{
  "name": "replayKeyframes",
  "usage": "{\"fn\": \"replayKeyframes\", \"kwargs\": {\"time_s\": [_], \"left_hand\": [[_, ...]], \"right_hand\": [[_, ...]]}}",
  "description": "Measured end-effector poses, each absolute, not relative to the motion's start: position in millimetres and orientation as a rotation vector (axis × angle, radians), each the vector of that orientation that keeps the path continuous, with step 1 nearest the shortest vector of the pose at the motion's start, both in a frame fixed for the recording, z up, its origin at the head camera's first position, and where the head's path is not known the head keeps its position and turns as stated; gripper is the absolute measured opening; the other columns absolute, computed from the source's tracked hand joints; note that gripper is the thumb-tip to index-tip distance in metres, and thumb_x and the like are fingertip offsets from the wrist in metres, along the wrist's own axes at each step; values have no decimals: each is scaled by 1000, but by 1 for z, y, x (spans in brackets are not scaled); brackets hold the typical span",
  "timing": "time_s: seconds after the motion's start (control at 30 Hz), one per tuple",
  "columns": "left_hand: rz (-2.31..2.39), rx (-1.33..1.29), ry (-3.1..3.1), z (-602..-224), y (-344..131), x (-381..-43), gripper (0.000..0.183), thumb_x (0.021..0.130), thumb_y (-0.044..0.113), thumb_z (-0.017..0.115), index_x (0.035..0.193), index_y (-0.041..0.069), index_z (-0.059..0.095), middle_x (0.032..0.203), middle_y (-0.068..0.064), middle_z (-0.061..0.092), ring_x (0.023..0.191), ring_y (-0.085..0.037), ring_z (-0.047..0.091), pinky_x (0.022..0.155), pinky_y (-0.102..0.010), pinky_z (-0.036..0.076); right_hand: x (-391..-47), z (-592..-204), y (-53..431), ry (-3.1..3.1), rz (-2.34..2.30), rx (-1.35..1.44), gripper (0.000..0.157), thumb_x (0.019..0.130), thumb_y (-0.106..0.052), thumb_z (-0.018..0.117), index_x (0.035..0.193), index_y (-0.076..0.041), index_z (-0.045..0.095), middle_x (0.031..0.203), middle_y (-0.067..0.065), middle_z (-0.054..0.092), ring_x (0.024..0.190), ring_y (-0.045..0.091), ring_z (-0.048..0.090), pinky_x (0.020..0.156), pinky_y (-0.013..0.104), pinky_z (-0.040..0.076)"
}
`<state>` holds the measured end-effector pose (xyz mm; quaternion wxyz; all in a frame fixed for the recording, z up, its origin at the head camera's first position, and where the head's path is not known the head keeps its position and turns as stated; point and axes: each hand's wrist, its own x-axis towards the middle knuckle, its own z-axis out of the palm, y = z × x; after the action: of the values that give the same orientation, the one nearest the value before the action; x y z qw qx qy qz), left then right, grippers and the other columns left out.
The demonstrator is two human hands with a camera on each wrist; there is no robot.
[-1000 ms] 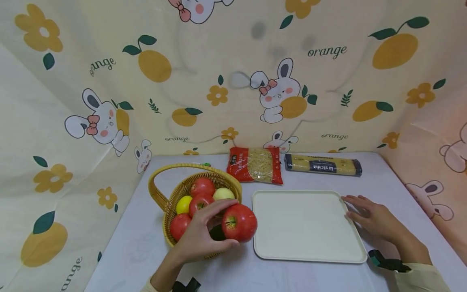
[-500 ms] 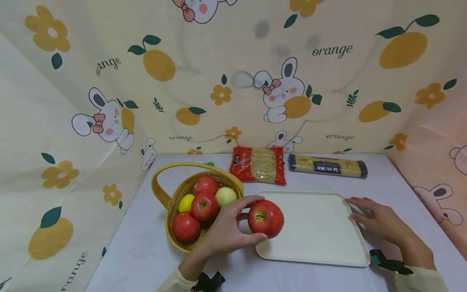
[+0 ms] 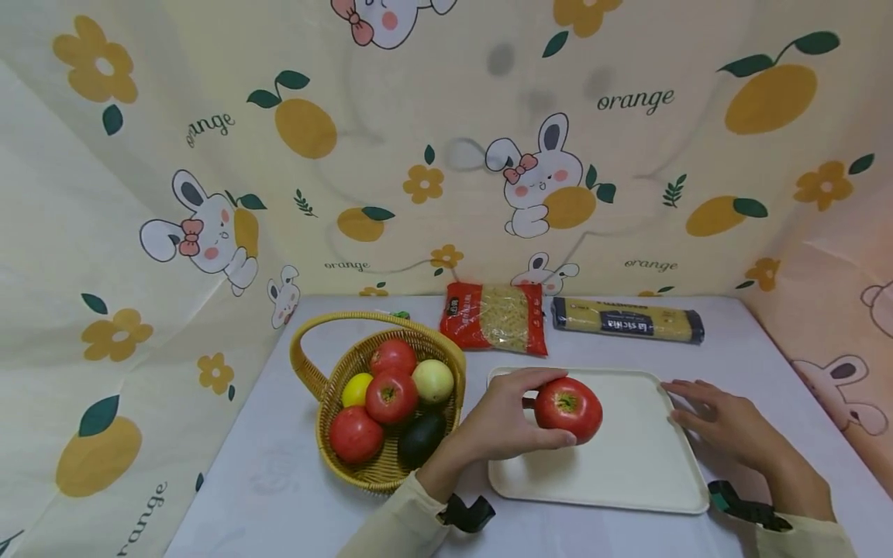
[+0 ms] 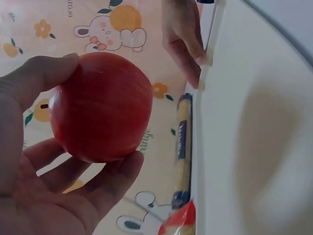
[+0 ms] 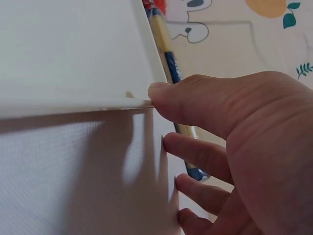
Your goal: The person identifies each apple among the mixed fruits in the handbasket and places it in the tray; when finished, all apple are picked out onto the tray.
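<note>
My left hand (image 3: 505, 415) grips a red apple (image 3: 568, 409) between thumb and fingers, held above the white tray (image 3: 642, 434). In the left wrist view the apple (image 4: 102, 107) fills the grasp, its shadow falling on the tray (image 4: 264, 122). My right hand (image 3: 729, 426) is at the tray's right rim. The right wrist view shows that hand's thumb (image 5: 168, 95) touching the rim, its other fingers spread beyond it. Left of the tray stands a wicker basket (image 3: 324, 446) with red apples (image 3: 392, 395), a yellow fruit (image 3: 356, 389), a pale green round fruit (image 3: 433, 380) and a dark green avocado-like fruit (image 3: 422, 439).
Behind the tray lie a red bag of pasta (image 3: 495, 318) and a long yellow spaghetti pack (image 3: 628, 320). A small green item (image 3: 400, 315) shows behind the basket's tall handle (image 3: 307, 368). A patterned cloth backdrop (image 3: 446, 116) encloses the white table.
My left hand has carried the apple rightwards from the basket's edge to over the tray. The dark green fruit in the basket has come into fuller view. My right hand stays by the rim.
</note>
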<state>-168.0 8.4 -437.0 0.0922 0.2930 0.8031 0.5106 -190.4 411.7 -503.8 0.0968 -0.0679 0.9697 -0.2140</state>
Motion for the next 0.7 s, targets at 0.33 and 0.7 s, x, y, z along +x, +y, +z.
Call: {"fn": "replayKeyframes", "kwargs": {"time_s": [0.33,0.7], "left_hand": [[1394,872,2428,-461,72,-197,79,85,30,97,155,21,63,146,9,68,117,5,60,87,-10,56],[1241,773,2539,-483,122,-224,77,84,36,96,153,24,65,139,13,72,115,3,61,91,-12,54]], "right_hand": [[-188,-504,414,2888,-618,-208,70,102,-47,76,157,-8,58,158,39,49,141,71,43,98,85,47],[-188,-508,413,2900,-642,-231,66,102,-42,78,156,-9,60,157,38,52,139,69,48,96,83,51]]}}
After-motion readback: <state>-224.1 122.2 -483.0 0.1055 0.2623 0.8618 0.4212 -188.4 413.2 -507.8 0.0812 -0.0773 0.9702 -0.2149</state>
